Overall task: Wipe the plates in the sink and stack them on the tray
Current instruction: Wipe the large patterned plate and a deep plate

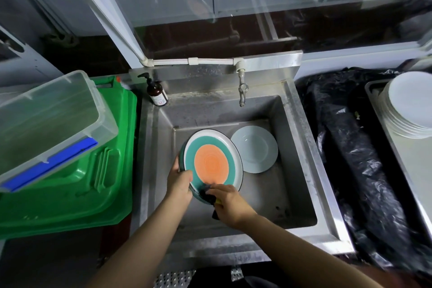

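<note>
Head view: tilted striped plate [211, 159] facing up-right, left hand [178, 182] gripping rim, right hand [228, 201] clutching cloth [207, 193].

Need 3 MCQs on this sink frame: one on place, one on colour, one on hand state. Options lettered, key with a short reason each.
1. Where does the pale blue plate lie?
A. on the tray
B. in the sink, right of the striped plate
C. on the green bin

2. What colour is the centre of the striped plate?
A. orange
B. white
C. black

3. What is the right hand doing?
A. hanging idle
B. turning the tap
C. holding a dark cloth against the striped plate

Key:
1 B: it rests on the floor of the sink, just right of the striped plate.
2 A: an orange disc sits inside a teal ring and a white band.
3 C: its fingers are curled round the dark cloth at the plate's near rim, while the left hand grips the plate's left edge.
</note>
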`<state>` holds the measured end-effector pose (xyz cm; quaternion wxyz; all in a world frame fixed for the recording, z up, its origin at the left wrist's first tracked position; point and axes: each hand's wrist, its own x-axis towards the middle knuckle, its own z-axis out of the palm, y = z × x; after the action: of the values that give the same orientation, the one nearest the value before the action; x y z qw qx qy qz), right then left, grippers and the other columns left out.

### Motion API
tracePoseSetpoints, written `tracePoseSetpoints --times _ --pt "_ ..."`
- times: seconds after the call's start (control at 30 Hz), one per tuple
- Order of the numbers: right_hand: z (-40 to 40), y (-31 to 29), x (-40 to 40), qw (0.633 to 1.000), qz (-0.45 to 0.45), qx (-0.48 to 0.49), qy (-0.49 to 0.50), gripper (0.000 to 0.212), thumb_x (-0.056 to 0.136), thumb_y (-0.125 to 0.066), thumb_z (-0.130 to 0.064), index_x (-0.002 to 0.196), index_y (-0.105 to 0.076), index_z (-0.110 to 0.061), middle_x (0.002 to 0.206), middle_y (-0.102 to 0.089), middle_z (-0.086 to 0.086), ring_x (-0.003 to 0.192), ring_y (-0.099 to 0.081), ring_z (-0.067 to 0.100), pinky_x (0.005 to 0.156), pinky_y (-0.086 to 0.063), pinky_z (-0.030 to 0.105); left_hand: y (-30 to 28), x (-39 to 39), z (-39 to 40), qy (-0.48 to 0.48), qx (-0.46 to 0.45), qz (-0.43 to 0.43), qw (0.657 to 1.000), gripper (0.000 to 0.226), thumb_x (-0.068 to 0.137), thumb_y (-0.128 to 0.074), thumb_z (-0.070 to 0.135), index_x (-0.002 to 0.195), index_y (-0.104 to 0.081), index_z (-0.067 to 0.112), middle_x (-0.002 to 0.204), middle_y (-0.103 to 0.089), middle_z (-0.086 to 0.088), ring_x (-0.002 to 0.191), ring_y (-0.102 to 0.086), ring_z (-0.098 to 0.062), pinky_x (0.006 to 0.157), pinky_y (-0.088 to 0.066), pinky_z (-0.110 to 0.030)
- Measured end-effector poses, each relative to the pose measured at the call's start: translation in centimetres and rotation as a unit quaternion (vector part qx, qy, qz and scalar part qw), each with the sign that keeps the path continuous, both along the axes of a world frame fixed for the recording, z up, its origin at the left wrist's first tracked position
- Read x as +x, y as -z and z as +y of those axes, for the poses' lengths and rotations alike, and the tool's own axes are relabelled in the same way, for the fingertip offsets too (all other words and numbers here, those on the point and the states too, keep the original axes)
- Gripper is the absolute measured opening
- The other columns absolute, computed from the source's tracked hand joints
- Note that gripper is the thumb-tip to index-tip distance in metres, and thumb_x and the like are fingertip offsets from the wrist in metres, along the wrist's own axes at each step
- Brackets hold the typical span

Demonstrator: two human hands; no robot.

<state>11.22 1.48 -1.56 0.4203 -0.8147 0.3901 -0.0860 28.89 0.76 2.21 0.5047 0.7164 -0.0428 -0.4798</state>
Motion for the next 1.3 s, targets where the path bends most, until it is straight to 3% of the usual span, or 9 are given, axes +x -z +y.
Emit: tracePoseSetpoints --times 0.1,0.3,0.37,0.5,0.63,0.87,0.97,1.13,1.3 --pt "0.6 -0.9 0.1 1.0 0.002 -0.014 -0.026 0.047 0.082 -0.06 -0.012 0.128 -0.065 -0.019 0.137 -0.06 -0.001 0.118 -0.053 0.029 0.108 -0.041 0.038 0.6 0.7 0.3 0.024 -0.01 0.008 1.0 0.094 0.059 -0.037 -0.016 0.133 -0.062 0.036 0.12 -0.07 -0.012 0.112 -0.065 -0.04 0.087 -0.059 -0.059" --pt "-0.8 0.7 -4.9 0.973 0.129 -0.153 -0.111 0.055 0.068 -0.078 -0.041 0.118 -0.06 -0.028 0.129 -0.055 -0.005 0.117 -0.047 0.028 0.082 -0.056 0.046 -0.7 2.0 1.0 0.037 -0.046 0.084 0.995 0.084 0.061 -0.036 -0.018 0.124 -0.065 0.029 0.101 -0.073 -0.009 0.094 -0.064 -0.027 0.071 -0.052 -0.031" --pt "-1.2 0.5 -5.7 0.958 0.182 -0.192 -0.112 0.055 0.072 -0.079 -0.036 0.121 -0.056 -0.028 0.13 -0.053 -0.001 0.117 -0.043 0.029 0.079 -0.056 0.048 -0.9 2.3 1.3 0.041 -0.035 0.115 0.992 0.084 0.068 -0.029 -0.024 0.124 -0.065 0.027 0.093 -0.072 -0.008 0.091 -0.062 -0.027 0.071 -0.05 -0.032" --pt "-1.1 0.6 -5.5 0.935 0.151 -0.285 -0.146 0.036 0.09 -0.064 -0.019 0.124 -0.054 -0.022 0.127 -0.052 0.006 0.106 -0.051 0.031 0.083 -0.054 0.048 -1.0 2.4 1.9 0.053 -0.025 0.146 0.988 0.075 0.073 -0.024 -0.023 0.12 -0.063 0.02 0.082 -0.071 -0.006 0.081 -0.062 -0.025 0.065 -0.05 -0.028" --pt "-0.3 -0.3 -5.4 0.901 0.114 -0.372 -0.191 0.027 0.095 -0.048 -0.015 0.119 -0.058 -0.016 0.121 -0.058 0.012 0.105 -0.054 0.035 0.087 -0.052 0.048 -0.9 2.5 2.1 0.04 -0.015 0.168 0.985 0.075 0.074 -0.025 -0.022 0.125 -0.063 0.018 0.085 -0.07 -0.01 0.081 -0.062 -0.027 0.067 -0.051 -0.032" --pt "0.5 -2.3 -3.2 0.899 0.132 -0.374 -0.183 0.04 0.09 -0.038 -0.013 0.128 -0.051 -0.013 0.126 -0.053 0.014 0.105 -0.054 0.037 0.084 -0.053 0.048 -1.0 2.2 2.0 0.028 -0.029 0.204 0.978 0.071 0.071 -0.025 -0.02 0.121 -0.064 0.011 0.093 -0.07 -0.018 0.083 -0.065 -0.033 0.078 -0.055 -0.041" --pt "-1.9 -2.0 -5.1 0.896 0.145 -0.389 -0.159 0.037 0.093 -0.044 -0.013 0.128 -0.053 -0.013 0.122 -0.058 0.013 0.102 -0.057 0.038 0.08 -0.054 0.049 -1.1 3.8 1.8 0.025 -0.007 0.207 0.978 0.069 0.071 -0.029 -0.019 0.126 -0.061 0.005 0.096 -0.069 -0.019 0.091 -0.064 -0.036 0.083 -0.055 -0.046" --pt "-4.0 -4.0 -4.8 0.87 0.108 -0.426 -0.222 0.016 0.094 -0.053 -0.013 0.107 -0.062 -0.015 0.106 -0.06 0.007 0.092 -0.057 0.032 0.075 -0.053 0.043 -2.0 4.8 1.0 0.016 0.004 0.2 0.98 0.065 0.073 -0.03 -0.015 0.129 -0.058 0.003 0.096 -0.066 -0.018 0.088 -0.063 -0.035 0.073 -0.06 -0.042" --pt "-4.1 -5.3 -2.8 0.866 0.127 -0.444 -0.191 0.017 0.09 -0.051 -0.012 0.103 -0.061 -0.014 0.1 -0.059 0.008 0.084 -0.057 0.032 0.066 -0.052 0.042 -1.4 2.2 0.7 -0.038 -0.069 0.192 0.978 0.063 0.075 -0.046 -0.009 0.13 -0.062 0.015 0.123 -0.067 -0.025 0.107 -0.065 -0.043 0.083 -0.057 -0.048"
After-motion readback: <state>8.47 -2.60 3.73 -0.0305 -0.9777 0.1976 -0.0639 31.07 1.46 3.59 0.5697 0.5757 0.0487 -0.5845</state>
